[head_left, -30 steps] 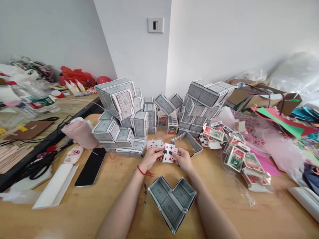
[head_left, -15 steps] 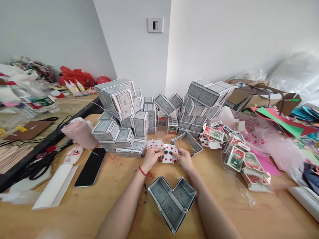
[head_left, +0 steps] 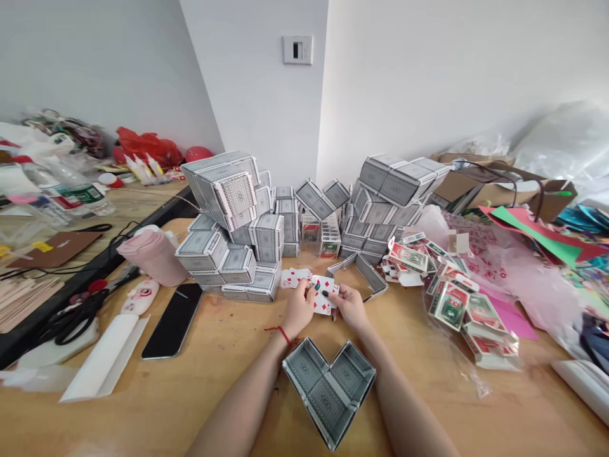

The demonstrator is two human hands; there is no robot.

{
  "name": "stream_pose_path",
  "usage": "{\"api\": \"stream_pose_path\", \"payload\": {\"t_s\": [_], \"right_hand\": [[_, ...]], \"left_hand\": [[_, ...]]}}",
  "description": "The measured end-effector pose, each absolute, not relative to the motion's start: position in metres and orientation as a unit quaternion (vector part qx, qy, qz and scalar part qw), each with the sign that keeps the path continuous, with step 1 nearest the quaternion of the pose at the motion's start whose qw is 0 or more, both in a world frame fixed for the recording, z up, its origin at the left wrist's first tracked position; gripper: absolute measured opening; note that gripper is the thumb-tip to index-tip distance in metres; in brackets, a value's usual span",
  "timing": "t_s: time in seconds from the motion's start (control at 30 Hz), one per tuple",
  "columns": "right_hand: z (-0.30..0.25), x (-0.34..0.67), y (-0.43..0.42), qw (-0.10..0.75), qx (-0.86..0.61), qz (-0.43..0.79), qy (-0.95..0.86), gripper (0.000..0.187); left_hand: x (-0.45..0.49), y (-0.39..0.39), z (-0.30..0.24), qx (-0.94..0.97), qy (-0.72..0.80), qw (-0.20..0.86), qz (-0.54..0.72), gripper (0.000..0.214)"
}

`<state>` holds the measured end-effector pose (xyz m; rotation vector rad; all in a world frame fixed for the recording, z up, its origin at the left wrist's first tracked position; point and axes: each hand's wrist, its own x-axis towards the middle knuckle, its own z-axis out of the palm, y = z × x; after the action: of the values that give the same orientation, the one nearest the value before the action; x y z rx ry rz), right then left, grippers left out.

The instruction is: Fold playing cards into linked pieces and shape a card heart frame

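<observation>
And here the left hand (head_left: 301,309) and right hand (head_left: 353,309) pinch flat-looking playing cards (head_left: 322,304) between their fingers; nearer than those, the heart-shaped box (head_left: 327,397) stands walled, while the frame (head_left: 372,276) beyond shows no floor.

Ahead of the held cards (head_left: 322,305), a narrow lane is left between the stacked boxes (head_left: 240,204) and the open frame (head_left: 375,274), partly taken by spread cards (head_left: 295,277). Between the forearms (head_left: 402,397), the way is filled by the heart-shaped tray (head_left: 328,395). Wider room is left on the surface (head_left: 221,346) beside the phone (head_left: 172,321); rightward, reach is hemmed by scattered cartons (head_left: 450,306).
</observation>
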<state>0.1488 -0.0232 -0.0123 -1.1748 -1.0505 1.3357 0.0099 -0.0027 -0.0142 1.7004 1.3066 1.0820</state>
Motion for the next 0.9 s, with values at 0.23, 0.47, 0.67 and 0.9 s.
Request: {"api": "stream_pose_path", "payload": {"t_s": [0.23,0.47,0.67,0.9], "right_hand": [[-0.0097,0.1452,-0.0241,0.495,-0.485,0.561,-0.452,0.032],[-0.0104,0.1412,-0.0243,0.511,-0.473,0.567,-0.44,0.03],[-0.0068,0.1397,-0.024,0.514,-0.482,0.557,-0.439,0.029],[-0.0098,0.1419,-0.0232,0.531,-0.494,0.531,-0.437,0.03]], "left_hand": [[0.0108,-0.0016,-0.0171,0.695,0.558,0.272,0.363,0.032],[0.0111,-0.0022,-0.0124,0.688,0.576,0.244,0.368,0.044],[0.0107,-0.0018,-0.0137,0.678,0.559,0.259,0.401,0.045],[0.0097,-0.0026,-0.0136,0.677,0.527,0.316,0.407,0.034]]}}
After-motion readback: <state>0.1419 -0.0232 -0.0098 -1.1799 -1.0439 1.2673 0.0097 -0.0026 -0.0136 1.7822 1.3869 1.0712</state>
